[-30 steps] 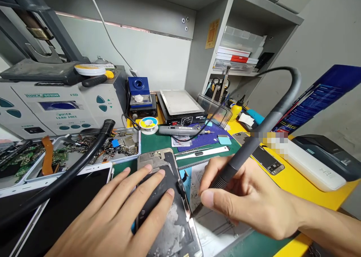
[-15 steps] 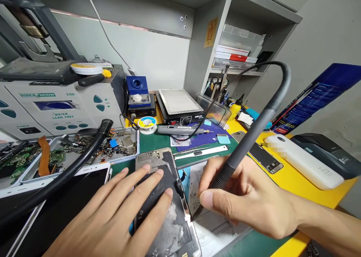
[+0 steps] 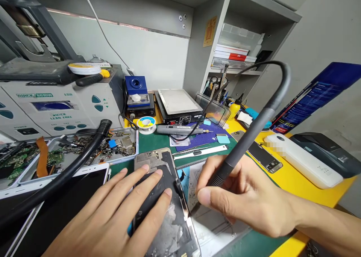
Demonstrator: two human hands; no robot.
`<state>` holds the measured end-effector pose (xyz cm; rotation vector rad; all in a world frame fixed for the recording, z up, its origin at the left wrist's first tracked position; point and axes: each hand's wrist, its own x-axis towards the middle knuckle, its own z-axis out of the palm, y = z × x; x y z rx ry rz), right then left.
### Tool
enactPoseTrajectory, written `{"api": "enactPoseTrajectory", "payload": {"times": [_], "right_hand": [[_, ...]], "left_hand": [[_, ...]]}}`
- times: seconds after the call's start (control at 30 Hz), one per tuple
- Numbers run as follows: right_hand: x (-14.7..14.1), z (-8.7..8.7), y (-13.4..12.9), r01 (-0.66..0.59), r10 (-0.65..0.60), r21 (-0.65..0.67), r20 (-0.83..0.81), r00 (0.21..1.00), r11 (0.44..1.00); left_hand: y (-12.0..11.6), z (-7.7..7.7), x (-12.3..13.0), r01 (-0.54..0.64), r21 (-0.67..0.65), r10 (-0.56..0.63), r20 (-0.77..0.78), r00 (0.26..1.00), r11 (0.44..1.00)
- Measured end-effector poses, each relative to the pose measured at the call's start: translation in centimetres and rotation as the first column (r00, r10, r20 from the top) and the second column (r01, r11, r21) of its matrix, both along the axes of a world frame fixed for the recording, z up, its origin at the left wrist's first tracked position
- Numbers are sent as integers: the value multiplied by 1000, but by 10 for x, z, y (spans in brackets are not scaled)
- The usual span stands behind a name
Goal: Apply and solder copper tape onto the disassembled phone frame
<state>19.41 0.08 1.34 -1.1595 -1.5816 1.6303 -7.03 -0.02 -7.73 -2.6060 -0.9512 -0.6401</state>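
An opened phone body (image 3: 162, 234), dark with a scuffed silvery patch, lies on the bench mat. My left hand (image 3: 121, 215) rests flat over its left half, fingers spread. In my right hand (image 3: 248, 197) is a dark grey corded soldering iron (image 3: 248, 140), gripped like a pen by its ribbed lower end. Its dark tip is close to the phone's right edge, where a bright spot shows; whether it touches I cannot tell. Part of a printed sheet (image 3: 208, 227) shows beneath my right hand.
A hot-air station (image 3: 56, 106) and trays of circuit boards (image 3: 113, 155) stand left, crossed by a thick black hose (image 3: 73, 167). Behind are a solder spool (image 3: 146, 125), heating plate (image 3: 179, 101) and white screwdriver (image 3: 201, 152). A white power bank (image 3: 304, 161) lies right.
The view has shifted very slightly. My right hand and the iron's tip sit a touch higher along the phone's edge. My left hand stays on the phone.
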Motion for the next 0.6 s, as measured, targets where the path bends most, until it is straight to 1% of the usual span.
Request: {"api": "enactPoseTrajectory", "payload": {"times": [0.1, 0.17, 0.23, 0.4, 0.6], "right_hand": [[0, 0, 0, 2, -2, 8, 0, 1000, 1000], [0, 0, 0, -15, 15, -4, -11, 1000, 1000], [0, 0, 0, -3, 3, -9, -21, 1000, 1000], [1, 0, 0, -32, 32, 3, 62, 998, 999], [4, -1, 0, -52, 53, -20, 69, 996, 998]], "left_hand": [[-1, 3, 1, -23, 33, 24, -20, 1000, 999], [0, 4, 1, -22, 47, 23, -20, 1000, 999], [0, 5, 2, -16, 53, 17, -24, 1000, 998], [1, 5, 2, -24, 43, 26, -40, 999, 999], [3, 4, 2, -18, 49, 19, -31, 999, 999]]}}
